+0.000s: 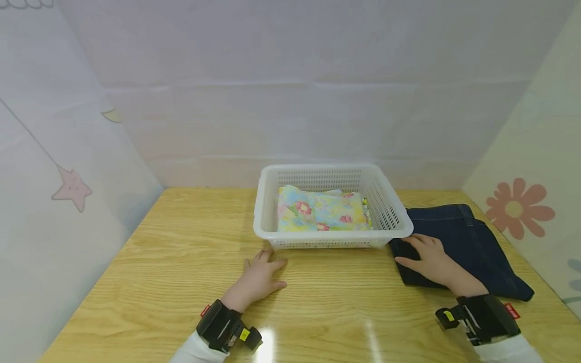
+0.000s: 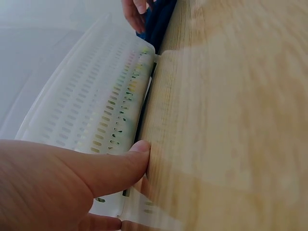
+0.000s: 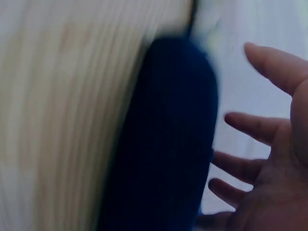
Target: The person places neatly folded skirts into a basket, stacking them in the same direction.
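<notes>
Dark blue folded jeans (image 1: 476, 252) lie on the table to the right of a white plastic basket (image 1: 331, 235). My right hand (image 1: 428, 261) is over the left part of the jeans, near the basket's front right corner. In the right wrist view its fingers (image 3: 255, 127) are spread beside the blurred denim (image 3: 166, 130), gripping nothing. At the basket's front left corner is my left hand (image 1: 259, 281), fingers apart. Its thumb (image 2: 118, 171) extends in front of the basket's slotted wall in the left wrist view; whether it touches is unclear.
Inside the basket lies a folded floral cloth (image 1: 324, 209) in yellow, blue and pink, with other fabric partly visible beneath. The wooden table (image 1: 190, 242) meets a pale back wall (image 1: 290, 111) behind the basket. Printed wall sheets rise on both sides.
</notes>
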Action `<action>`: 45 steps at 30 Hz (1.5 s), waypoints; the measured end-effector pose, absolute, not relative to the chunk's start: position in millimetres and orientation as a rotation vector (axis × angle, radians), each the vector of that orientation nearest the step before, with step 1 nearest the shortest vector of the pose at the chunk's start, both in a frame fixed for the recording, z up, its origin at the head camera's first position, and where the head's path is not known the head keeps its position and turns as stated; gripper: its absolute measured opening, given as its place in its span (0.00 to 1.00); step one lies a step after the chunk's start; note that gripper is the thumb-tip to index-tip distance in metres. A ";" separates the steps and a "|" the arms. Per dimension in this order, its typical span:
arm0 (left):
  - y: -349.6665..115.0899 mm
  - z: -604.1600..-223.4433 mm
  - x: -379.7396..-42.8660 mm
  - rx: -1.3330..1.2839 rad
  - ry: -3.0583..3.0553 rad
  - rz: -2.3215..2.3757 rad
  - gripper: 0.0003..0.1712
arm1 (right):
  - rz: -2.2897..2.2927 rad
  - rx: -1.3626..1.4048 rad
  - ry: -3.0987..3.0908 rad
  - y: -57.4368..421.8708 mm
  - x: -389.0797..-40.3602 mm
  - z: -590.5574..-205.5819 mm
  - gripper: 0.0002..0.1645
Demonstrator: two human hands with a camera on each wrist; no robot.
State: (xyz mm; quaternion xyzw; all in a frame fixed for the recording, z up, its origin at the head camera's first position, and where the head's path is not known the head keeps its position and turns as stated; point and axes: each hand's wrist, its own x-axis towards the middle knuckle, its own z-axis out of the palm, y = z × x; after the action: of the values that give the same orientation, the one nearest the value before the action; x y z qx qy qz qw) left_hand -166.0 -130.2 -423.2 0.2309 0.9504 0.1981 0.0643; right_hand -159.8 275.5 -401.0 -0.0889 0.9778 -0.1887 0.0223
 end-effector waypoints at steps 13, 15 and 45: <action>-128.9 -428.0 -166.6 0.689 2.845 0.591 0.31 | -0.312 -0.084 2.940 327.8 -178.6 -412.3 0.60; -128.4 -428.7 -167.0 0.693 2.846 0.599 0.31 | -0.273 -0.090 2.925 329.4 -180.2 -410.6 0.59; -129.8 -421.8 -164.8 0.700 2.871 0.575 0.30 | -0.131 -0.084 2.716 322.1 -176.8 -392.0 0.68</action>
State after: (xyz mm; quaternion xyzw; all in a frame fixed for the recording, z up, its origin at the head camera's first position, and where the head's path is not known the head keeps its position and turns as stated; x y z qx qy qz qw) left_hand -164.8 -129.8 -421.8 0.2321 0.9516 0.1907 0.0654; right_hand -176.8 322.1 -392.0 -0.0301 0.9763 -0.0470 0.2092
